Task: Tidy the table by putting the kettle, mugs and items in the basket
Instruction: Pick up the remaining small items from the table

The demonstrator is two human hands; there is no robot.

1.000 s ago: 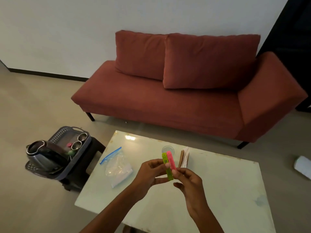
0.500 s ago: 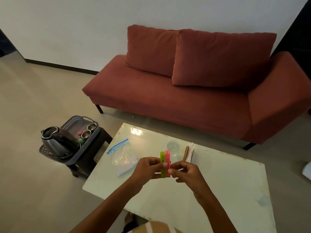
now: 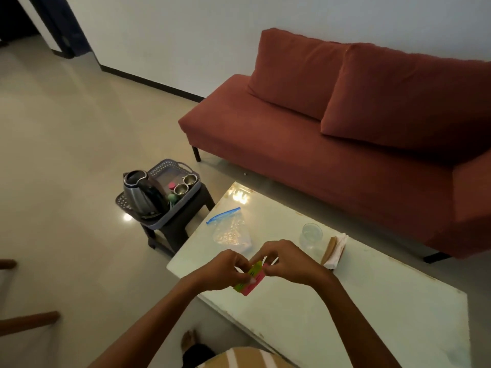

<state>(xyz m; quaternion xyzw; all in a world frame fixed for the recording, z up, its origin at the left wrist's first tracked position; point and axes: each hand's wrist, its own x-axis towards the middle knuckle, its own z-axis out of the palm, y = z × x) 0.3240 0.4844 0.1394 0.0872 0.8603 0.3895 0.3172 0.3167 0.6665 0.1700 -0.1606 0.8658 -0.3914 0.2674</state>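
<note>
Above the near-left edge of the table (image 3: pixel 358 309), at 6 o'clock in the view: left hand (image 3: pixel 221 270) and right hand (image 3: pixel 291 264), meeting on two clips held side by side, green clip (image 3: pixel 252 270) and pink clip (image 3: pixel 253 285). Fingers of both hands curled and pinching, left on the green clip from 9 o'clock, right on the pink clip's upper end from 3 o'clock. Clips tilted, lower ends towards 7 o'clock; touching the tabletop or not, cannot tell.

On the table at 12 o'clock from the hands: clear zip bag (image 3: pixel 231 231) with a blue seal, lying flat. At 2 o'clock from the hands: clear glass (image 3: pixel 310 235), upright. Just beside it, at its 4 o'clock: small stack of brown and white sachets (image 3: pixel 336 252), or napkins, cannot tell which.

Off the table, at 10 o'clock from the hands: grey perforated basket (image 3: pixel 159 168) set on a dark stool (image 3: pixel 183 221), near the table's left corner. Inside the basket: steel kettle (image 3: pixel 139 196), upright at the 7 o'clock end; two steel mugs (image 3: pixel 190 178) side by side at the 2 o'clock end; small pink item (image 3: pixel 172 185) beside the mugs and green item (image 3: pixel 172 198) beside the kettle, too small to name.

Beyond the table, from 12 to 3 o'clock: red sofa (image 3: pixel 332 160) against a white wall (image 3: pixel 186 35).
</note>
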